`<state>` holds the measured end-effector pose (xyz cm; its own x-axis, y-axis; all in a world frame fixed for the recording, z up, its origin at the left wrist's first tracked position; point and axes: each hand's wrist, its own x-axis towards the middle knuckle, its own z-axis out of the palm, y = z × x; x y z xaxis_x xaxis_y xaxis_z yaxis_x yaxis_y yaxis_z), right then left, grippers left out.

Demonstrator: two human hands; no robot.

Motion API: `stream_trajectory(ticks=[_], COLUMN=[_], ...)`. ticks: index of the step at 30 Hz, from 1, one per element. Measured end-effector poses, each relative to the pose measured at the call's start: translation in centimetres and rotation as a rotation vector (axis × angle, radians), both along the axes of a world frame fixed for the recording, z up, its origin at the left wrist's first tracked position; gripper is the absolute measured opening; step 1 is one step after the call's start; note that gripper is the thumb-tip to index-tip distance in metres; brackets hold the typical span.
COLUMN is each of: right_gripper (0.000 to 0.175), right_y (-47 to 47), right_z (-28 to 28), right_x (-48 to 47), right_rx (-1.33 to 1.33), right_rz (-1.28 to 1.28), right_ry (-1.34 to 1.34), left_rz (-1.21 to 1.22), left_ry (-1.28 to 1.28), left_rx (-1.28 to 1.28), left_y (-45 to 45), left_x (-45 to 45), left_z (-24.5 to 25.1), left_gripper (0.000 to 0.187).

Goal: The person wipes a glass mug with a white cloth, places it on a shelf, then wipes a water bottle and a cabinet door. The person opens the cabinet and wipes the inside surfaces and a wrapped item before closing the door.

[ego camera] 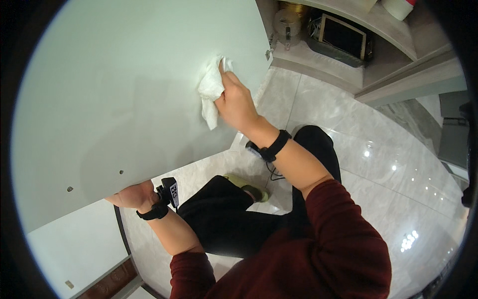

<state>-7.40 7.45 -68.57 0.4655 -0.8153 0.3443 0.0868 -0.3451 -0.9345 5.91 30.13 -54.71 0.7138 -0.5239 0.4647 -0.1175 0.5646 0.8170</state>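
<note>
A large pale cabinet door panel (149, 93) stands open in front of me, with hinges at its right edge and two small holes near its lower left. My right hand (237, 99) grips a crumpled white cloth or paper wipe (211, 88) and presses it against the panel's face. At the panel's lower edge is my left hand (132, 194), palm up; its fingers are hidden behind the panel, so its grip on the edge cannot be made out. Both wrists wear black straps with small devices.
An open cabinet shelf (317, 56) at the upper right holds a clear glass pitcher (286, 28) and a dark-screened framed object (343, 37) in a tray. My black-trousered legs are bent over the glossy tiled floor (373, 157). A thin black cable (275, 173) hangs near my right forearm.
</note>
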Motion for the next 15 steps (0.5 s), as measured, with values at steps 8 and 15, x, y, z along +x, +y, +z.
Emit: stream_trajectory(ticks=[8, 15], right_gripper=[0.033, 0.077], right_y=[-13.3, 4.0], right_z=[-1.4, 0.5], right_x=[2.1, -1.0], right_rx=[0.096, 0.011], right_rz=[-0.218, 0.182], right_ry=[0.380, 0.182], left_rz=[-0.109, 0.155], left_ry=[-0.010, 0.039], left_rx=[-0.018, 0.042], left_y=[0.1, -0.1], left_x=[0.8, -0.3], left_z=[0.1, -0.1], left_gripper=[0.055, 0.057])
